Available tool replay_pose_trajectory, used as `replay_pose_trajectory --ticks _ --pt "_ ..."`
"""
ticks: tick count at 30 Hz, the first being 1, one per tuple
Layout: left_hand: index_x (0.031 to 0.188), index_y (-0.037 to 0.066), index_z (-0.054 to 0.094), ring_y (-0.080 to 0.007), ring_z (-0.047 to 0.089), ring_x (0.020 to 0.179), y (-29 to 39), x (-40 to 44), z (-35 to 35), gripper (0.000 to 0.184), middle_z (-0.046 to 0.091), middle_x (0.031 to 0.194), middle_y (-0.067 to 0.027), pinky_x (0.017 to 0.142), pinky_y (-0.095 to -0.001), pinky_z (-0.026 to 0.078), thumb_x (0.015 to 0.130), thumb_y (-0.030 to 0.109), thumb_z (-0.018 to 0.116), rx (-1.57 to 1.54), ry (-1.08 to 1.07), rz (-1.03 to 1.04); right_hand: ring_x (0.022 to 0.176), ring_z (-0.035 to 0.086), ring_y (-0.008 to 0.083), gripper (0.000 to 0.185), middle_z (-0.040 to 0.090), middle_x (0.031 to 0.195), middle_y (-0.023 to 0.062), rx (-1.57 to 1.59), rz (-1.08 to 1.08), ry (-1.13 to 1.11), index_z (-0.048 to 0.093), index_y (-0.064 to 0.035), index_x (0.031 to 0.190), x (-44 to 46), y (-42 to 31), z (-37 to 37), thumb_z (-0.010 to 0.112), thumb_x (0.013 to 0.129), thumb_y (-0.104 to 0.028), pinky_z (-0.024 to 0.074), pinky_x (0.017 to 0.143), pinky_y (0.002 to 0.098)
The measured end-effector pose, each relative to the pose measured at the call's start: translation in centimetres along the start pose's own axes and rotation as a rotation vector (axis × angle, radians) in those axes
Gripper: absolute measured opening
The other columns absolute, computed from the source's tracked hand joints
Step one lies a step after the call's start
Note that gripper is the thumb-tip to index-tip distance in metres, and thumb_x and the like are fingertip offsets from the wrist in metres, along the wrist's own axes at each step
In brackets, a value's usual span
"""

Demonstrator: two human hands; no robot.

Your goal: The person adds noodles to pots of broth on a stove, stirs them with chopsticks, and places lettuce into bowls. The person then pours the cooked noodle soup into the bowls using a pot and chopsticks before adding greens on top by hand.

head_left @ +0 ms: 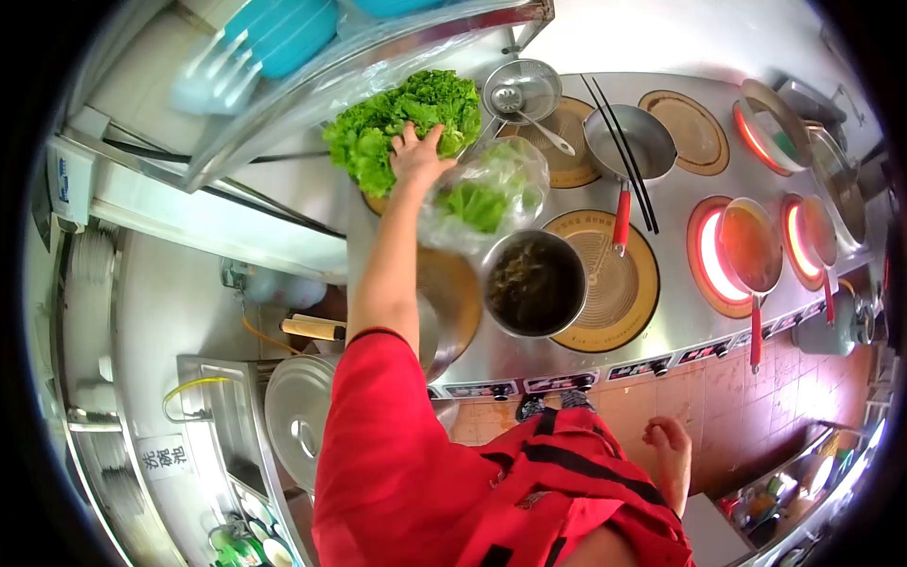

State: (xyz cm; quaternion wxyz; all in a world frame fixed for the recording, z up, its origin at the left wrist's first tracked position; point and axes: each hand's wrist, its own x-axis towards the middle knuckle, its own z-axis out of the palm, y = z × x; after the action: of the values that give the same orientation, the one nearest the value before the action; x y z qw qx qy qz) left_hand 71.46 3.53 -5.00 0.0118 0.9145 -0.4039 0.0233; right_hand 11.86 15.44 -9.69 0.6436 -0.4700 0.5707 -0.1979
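Observation:
My left hand (417, 159) reaches to the back left of the steel counter and rests on a big heap of green lettuce (436, 102), fingers spread over the leaves. Beside it lies a clear plastic bag (524, 175) with more green leaves inside. A steel pot (535, 283) with dark contents stands nearer to me. My right hand (670, 452) hangs low at my right side over the floor, its fingers curled; whether anything is in them is too small to tell.
Behind the bag sit a strainer (539, 85) and a ladle (557, 140). Black chopsticks (624, 151) lie across a red-handled pan (652, 142). At right, pans (751, 248) stand over glowing red burners (713, 255). A metal shelf edge (368, 71) overhangs the upper left.

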Motion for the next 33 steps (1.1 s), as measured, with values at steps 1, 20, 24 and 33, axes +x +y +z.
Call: replay_pose_trajectory --ticks 1,20,24,33 --pt "0.131 0.032 0.045 -0.0351 0.032 0.124 -0.7 0.9 0.8 0.060 0.025 0.142 -0.0126 0.098 -0.0479 0.038 0.077 0.038 0.070 -0.024 0.014 -0.002 0.076 0.060 0.0141 0.015 0.062 0.084 0.0067 -0.019 0.001 -0.034 0.061 0.0029 0.098 0.7 -0.4 -0.2 0.053 0.086 -0.002 0.0486 0.072 0.0255" --pt "0.105 0.015 0.059 -0.0407 0.042 0.119 -8.5 1.6 1.3 0.032 0.033 0.135 -0.0218 0.098 -0.0410 0.040 0.076 0.006 0.068 -0.353 0.106 0.217 0.080 0.060 0.0157 0.016 0.062 0.088 0.0084 -0.501 -0.900 -0.590 0.060 0.0014 0.099 20.2 -23.7 21.7 0.059 0.085 -0.004 0.0471 0.071 0.0258" --pt "0.097 0.010 0.061 -0.0363 0.053 0.105 -11.3 1.8 1.7 0.021 0.040 0.130 -0.0196 0.090 -0.0395 0.044 0.077 0.006 0.064 -0.454 0.095 0.206 0.081 0.063 0.0256 0.018 0.063 0.092 0.0147 -0.504 -1.051 -0.545 0.060 -0.0014 0.101 24.3 -26.6 31.7 0.058 0.085 -0.009 0.0487 0.071 0.0325" --pt "0.102 0.012 0.061 -0.0388 0.049 0.112 -12.4 2.2 1.6 0.032 0.034 0.134 -0.0206 0.092 -0.0384 0.044 0.073 0.018 0.074 -0.588 0.028 0.305 0.109 0.052 0.0348 0.053 0.056 0.117 0.0142 -1.198 -1.174 -0.211 0.046 -0.0129 0.123 30.7 -26.2 44.2 0.068 0.077 -0.025 0.0451 0.088 0.0457"
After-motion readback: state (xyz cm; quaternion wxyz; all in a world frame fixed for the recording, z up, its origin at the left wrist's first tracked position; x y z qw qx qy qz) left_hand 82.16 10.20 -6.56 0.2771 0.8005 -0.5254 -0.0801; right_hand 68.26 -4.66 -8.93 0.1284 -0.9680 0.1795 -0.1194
